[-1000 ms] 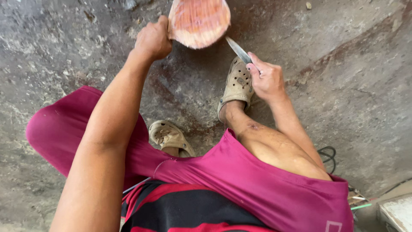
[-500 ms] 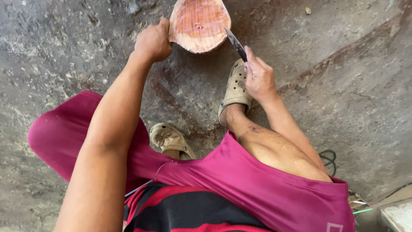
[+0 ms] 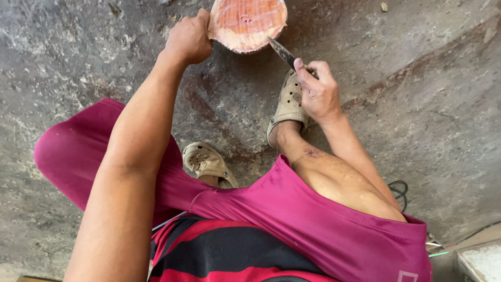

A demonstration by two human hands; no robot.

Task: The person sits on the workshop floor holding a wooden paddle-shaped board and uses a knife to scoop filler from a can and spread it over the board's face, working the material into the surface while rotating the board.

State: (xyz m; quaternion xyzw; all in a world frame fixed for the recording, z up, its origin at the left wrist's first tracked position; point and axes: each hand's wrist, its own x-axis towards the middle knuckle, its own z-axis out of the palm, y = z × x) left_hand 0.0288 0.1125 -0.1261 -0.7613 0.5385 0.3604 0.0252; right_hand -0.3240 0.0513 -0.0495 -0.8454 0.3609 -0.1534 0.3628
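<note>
Wooden disc [image 3: 247, 23], reddish and round, is seen at twelve o'clock, gripped at its nine o'clock rim by the left hand [image 3: 189, 39]. A knife [image 3: 283, 52] is clenched in the right hand [image 3: 318, 94], its blade tip laid against the disc's four o'clock edge. Below, a rough grey concrete floor [image 3: 78, 62], stained and streaked, is spread; beige clogs [image 3: 288, 104] are planted on it. Cables [image 3: 401, 188] are glimpsed at four o'clock.
</note>
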